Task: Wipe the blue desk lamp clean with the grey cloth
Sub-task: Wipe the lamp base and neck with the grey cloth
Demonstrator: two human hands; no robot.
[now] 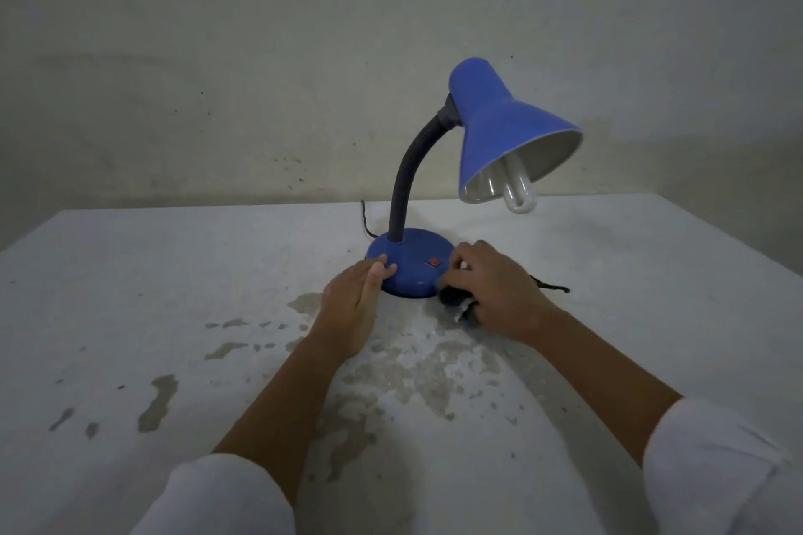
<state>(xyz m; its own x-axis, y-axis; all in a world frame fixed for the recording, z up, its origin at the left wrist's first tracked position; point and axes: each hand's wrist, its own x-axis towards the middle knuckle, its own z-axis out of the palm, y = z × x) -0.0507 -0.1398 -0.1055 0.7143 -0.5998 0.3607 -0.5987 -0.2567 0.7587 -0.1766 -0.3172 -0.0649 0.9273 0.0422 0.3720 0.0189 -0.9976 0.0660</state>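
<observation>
Lamp: I see the blue desk lamp standing upright on the table, a little to the right of the middle and towards the far edge.
Lamp parts: its round blue base sits flat on the table. A black flexible neck rises from it and bends to the right. The cone-shaped shade opens down and to the right, and a white tube bulb sticks out of it.
Switch: a small red switch is on top of the base, on its near right part.
Cord: a thin black cord leaves the base at the far left side.
Left hand: my view shows the left hand with fingers nearly straight. It rests against the near left edge of the base, the thumb lying on the rim, and it holds nothing.
Right hand: the right hand is curled over a crumpled dark grey cloth and grips it. The fingertips are at the right edge of the base, close to the switch.
Cloth: the grey cloth lies on the table just beside the near right side of the base, mostly hidden under the hand.
Table: a white painted table with worn grey patches near the middle.
Sleeves: white sleeves cover both upper forearms.
Wall: a pale stained wall stands behind the table.
</observation>
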